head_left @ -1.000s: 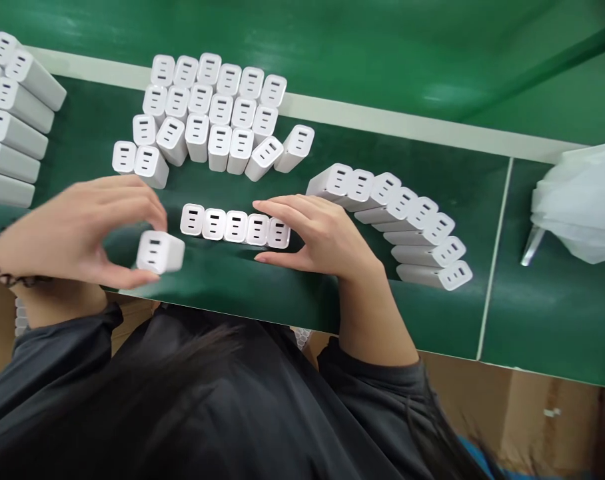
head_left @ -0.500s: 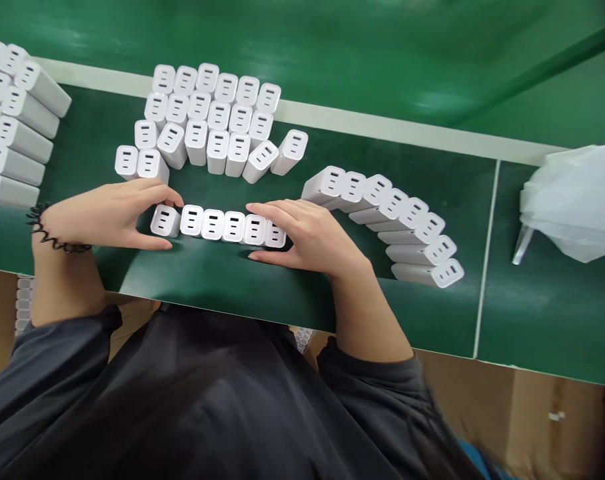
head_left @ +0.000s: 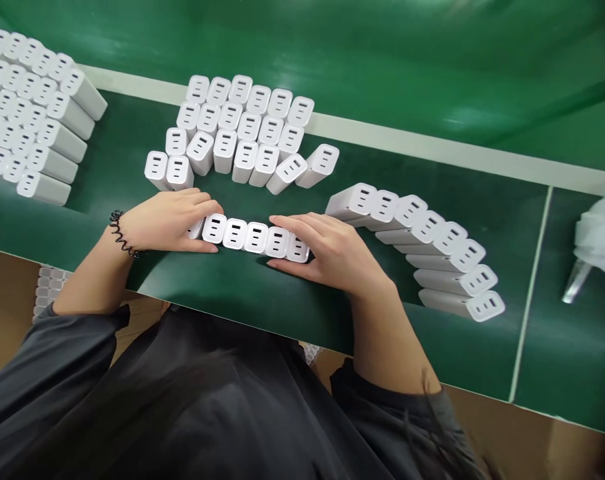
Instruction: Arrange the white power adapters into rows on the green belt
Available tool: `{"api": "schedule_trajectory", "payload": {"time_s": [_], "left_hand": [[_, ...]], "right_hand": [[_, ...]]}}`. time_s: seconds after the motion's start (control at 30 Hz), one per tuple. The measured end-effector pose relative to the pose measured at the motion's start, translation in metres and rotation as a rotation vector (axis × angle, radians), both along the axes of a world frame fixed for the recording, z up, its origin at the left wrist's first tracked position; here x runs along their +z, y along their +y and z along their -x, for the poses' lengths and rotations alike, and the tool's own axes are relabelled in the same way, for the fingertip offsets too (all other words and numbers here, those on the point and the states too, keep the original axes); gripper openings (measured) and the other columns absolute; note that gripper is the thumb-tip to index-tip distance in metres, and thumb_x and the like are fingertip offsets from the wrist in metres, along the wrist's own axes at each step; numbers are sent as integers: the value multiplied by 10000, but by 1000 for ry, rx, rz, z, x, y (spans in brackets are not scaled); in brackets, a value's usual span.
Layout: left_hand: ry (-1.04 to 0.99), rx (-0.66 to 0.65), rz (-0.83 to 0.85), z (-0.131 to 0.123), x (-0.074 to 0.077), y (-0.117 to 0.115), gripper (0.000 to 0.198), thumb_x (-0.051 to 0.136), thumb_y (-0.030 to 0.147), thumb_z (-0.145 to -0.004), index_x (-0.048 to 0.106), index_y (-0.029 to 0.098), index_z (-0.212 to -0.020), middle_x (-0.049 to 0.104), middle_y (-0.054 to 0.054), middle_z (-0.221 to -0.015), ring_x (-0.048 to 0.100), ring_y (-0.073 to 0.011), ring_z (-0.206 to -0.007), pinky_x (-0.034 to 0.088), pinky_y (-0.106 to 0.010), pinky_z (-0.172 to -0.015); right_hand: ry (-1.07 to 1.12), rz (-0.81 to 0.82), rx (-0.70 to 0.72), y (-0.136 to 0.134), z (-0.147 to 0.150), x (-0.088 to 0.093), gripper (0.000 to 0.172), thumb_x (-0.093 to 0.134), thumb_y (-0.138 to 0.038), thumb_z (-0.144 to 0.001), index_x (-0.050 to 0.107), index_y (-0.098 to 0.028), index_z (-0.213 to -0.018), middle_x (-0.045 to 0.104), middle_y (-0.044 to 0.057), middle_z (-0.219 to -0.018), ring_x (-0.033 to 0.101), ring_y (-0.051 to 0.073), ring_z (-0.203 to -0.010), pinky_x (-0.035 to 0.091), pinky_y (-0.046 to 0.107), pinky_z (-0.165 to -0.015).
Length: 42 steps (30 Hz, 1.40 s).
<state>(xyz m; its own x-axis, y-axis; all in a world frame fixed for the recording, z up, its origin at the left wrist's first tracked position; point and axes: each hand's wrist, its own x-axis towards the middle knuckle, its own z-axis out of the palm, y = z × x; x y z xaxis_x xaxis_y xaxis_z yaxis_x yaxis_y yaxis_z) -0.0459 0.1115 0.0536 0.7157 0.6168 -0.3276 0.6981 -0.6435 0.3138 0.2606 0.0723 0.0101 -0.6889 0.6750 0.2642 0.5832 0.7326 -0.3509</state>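
Note:
A short row of white chargers [head_left: 256, 237] with dark slots on top stands on the green table [head_left: 222, 293]. My left hand [head_left: 170, 220], with a black coil band at the wrist, grips the row's left end; its fingers partly hide the end charger. Around the right end my right hand [head_left: 322, 250] is closed, thumb on the near side and fingers on the far side. Behind the row stands a group of white chargers [head_left: 245, 127] in uneven lines. To the right, more chargers [head_left: 422, 233] form a curved line, several of them leaning.
A large block of white chargers [head_left: 27, 113] stands at the far left. At the right edge lies a translucent white bag [head_left: 602, 230]. Pale strips cross the table. Below its near edge, white cells [head_left: 50, 287] show at the left.
The view has shifted, so the table's contents appear farther right. My left hand has closed in on the row's left end, and the end charger, apart before, now sits against the others.

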Motion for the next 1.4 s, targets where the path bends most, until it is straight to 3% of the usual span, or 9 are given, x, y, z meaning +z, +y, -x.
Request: {"api": "schedule_trajectory", "payload": {"time_s": [0.17, 0.3, 0.43, 0.5, 0.6, 0.83, 1.23, 1.4], "left_hand": [[-105, 60, -56, -16, -13, -9, 552, 555, 606, -910, 572, 166, -1244, 650, -117, -1123, 596, -260, -1007, 480, -341, -794], [-263, 191, -66, -27, -21, -18, 713, 621, 662, -859, 484, 194, -1379, 613, -140, -1274, 572, -279, -1116, 503, -361, -845], [-308, 66, 111, -12, -10, -12, 957, 701, 630, -812, 241, 260, -1565, 506, -142, -1460, 523, -287, -1234, 478, -366, -942], [-276, 32, 188, -1, -2, -6, 951, 688, 564, -846, 168, 290, -1593, 491, -127, -1486, 535, -268, -1221, 465, -345, -943], [-230, 37, 209, 9, 1, 0, 855, 642, 494, -892, 196, 286, -1591, 524, -111, -1453, 549, -253, -1206, 448, -327, -941], [-178, -3, 183, -1, -10, 1, 702, 601, 420, -922, 334, 227, -1541, 582, -114, -1361, 544, -244, -1174, 417, -310, -954], [-201, -14, 182, -2, -14, 2, 660, 586, 428, -927, 374, 219, -1516, 589, -106, -1353, 538, -245, -1139, 408, -312, -933], [-144, -21, 154, 12, -6, 4, 589, 527, 411, -946, 418, 226, -1494, 597, -100, -1329, 541, -249, -1164, 419, -319, -956]], "right_hand": [[-10, 24, -6, 2, -5, 3, 472, 620, -417, -938, 543, -196, -1348, 736, 120, -1161, 709, 268, -936, 544, 382, -752], [-23, 18, -35, 4, -12, 6, 497, 619, -409, -931, 513, -202, -1371, 734, 124, -1167, 716, 283, -938, 554, 405, -771], [-24, 16, -34, 6, -14, 5, 509, 631, -389, -926, 494, -214, -1384, 733, 120, -1174, 719, 289, -948, 557, 417, -786], [-19, 7, -28, 6, -14, 4, 501, 641, -385, -927, 495, -210, -1373, 734, 119, -1177, 721, 287, -952, 555, 410, -785], [-14, -8, -28, 6, -14, 3, 489, 647, -391, -930, 504, -202, -1358, 740, 116, -1164, 723, 279, -939, 551, 400, -780], [-22, -5, -30, 6, -13, 3, 493, 643, -402, -933, 505, -215, -1367, 745, 107, -1155, 723, 277, -933, 542, 395, -769], [-42, -11, -29, 6, -13, 4, 471, 634, -405, -947, 504, -204, -1353, 741, 101, -1161, 719, 260, -931, 538, 376, -763], [-42, -10, -32, 5, -13, 4, 478, 627, -408, -951, 504, -207, -1366, 739, 99, -1164, 717, 264, -947, 542, 382, -777]]}}
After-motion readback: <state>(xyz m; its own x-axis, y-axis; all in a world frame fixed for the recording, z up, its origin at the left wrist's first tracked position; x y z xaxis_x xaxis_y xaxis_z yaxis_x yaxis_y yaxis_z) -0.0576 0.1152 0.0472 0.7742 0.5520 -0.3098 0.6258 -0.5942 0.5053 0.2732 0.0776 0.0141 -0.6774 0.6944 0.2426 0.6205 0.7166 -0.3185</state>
